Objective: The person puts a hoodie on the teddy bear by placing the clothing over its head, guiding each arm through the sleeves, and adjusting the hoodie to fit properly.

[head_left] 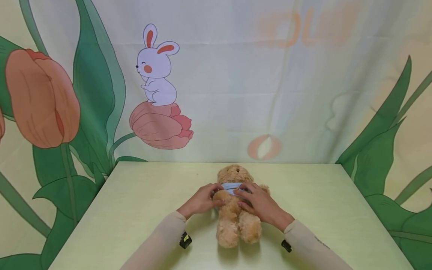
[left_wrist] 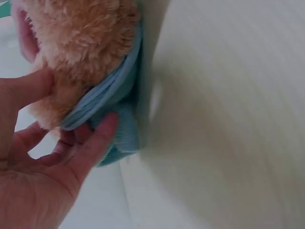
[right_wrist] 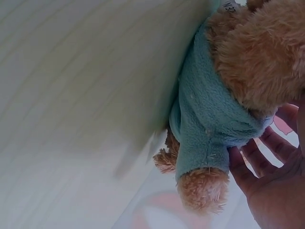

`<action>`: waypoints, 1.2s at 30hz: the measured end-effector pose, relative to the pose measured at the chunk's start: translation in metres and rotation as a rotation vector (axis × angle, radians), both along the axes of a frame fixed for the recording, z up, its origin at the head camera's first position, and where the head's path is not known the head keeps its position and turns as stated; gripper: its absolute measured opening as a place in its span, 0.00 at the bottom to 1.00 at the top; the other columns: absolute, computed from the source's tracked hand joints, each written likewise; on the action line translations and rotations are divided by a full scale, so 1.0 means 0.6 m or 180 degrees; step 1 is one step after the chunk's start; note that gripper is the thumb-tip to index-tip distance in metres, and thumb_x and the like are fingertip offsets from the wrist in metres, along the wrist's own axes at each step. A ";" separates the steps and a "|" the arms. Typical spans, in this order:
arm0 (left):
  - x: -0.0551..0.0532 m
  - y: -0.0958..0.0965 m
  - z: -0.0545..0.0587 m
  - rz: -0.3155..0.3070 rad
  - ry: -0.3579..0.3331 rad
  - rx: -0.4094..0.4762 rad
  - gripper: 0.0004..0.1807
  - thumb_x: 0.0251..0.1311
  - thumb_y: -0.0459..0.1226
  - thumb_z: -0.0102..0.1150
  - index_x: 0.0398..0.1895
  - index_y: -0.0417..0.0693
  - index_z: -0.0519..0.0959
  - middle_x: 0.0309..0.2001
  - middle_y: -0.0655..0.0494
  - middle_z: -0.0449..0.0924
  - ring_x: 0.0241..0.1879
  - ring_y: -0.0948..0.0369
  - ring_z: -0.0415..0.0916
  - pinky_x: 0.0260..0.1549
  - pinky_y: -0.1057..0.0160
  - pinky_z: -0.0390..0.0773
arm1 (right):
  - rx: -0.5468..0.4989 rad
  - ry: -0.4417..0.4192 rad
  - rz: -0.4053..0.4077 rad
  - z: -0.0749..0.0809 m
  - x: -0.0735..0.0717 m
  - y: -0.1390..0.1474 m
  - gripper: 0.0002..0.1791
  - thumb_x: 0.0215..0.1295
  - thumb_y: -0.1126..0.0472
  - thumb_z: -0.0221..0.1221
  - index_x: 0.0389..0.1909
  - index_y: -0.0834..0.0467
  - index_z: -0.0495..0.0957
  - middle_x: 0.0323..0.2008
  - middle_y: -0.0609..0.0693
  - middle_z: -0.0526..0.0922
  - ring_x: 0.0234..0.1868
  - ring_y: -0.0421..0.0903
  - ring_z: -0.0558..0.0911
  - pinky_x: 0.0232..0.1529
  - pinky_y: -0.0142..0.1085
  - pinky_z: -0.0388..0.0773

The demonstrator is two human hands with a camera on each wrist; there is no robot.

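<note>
A light brown teddy bear (head_left: pixel 227 228) lies on its back, head toward the far side. It wears a light blue shirt (head_left: pixel 231 187). My left hand (head_left: pixel 203 199) holds the bear's side; the left wrist view shows the thumb on the brown fur and fingers at the blue cloth (left_wrist: pixel 126 124), with some fingertips hidden behind its edge. From the other side, my right hand (head_left: pixel 264 202) touches the bear's front with its fingers spread. In the right wrist view those fingers (right_wrist: pixel 259 160) reach the shirt's lower edge, and their tips are partly hidden.
The bear is on a pale yellow-green table (head_left: pixel 148 187). Behind the table hangs a cloth backdrop (head_left: pixel 219 75) printed with tulips, leaves and a white rabbit. A black strap piece (head_left: pixel 185 240) shows by the left sleeve, another (head_left: pixel 286 246) by the right.
</note>
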State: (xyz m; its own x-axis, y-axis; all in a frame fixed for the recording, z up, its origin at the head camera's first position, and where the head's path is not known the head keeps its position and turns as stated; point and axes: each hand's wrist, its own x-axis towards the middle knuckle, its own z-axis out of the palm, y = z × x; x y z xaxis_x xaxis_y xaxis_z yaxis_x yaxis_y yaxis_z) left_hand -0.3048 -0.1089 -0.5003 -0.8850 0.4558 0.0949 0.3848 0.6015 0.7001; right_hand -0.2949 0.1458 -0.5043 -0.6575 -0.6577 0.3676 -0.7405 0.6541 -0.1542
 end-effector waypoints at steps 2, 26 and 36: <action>-0.001 0.005 -0.005 0.0001 0.0083 0.0003 0.16 0.61 0.38 0.65 0.51 0.47 0.76 0.45 0.50 0.79 0.42 0.58 0.74 0.39 0.59 0.74 | 0.0004 -0.0003 0.0001 0.000 0.000 0.000 0.21 0.71 0.49 0.57 0.62 0.47 0.76 0.57 0.50 0.75 0.53 0.48 0.77 0.47 0.46 0.79; 0.016 0.031 0.004 0.0335 0.0905 -0.1071 0.09 0.59 0.45 0.55 0.39 0.57 0.69 0.30 0.61 0.67 0.23 0.63 0.63 0.21 0.64 0.63 | -0.0017 -0.0090 -0.0059 0.000 0.004 0.000 0.17 0.72 0.50 0.56 0.58 0.45 0.78 0.57 0.51 0.75 0.57 0.50 0.76 0.50 0.47 0.79; 0.005 0.048 0.006 0.0391 0.1277 -0.1431 0.11 0.56 0.36 0.60 0.26 0.55 0.66 0.26 0.61 0.65 0.22 0.63 0.62 0.20 0.63 0.60 | -0.0024 0.0061 -0.0024 -0.008 -0.004 0.000 0.12 0.71 0.49 0.56 0.53 0.42 0.79 0.56 0.49 0.76 0.56 0.48 0.76 0.50 0.46 0.79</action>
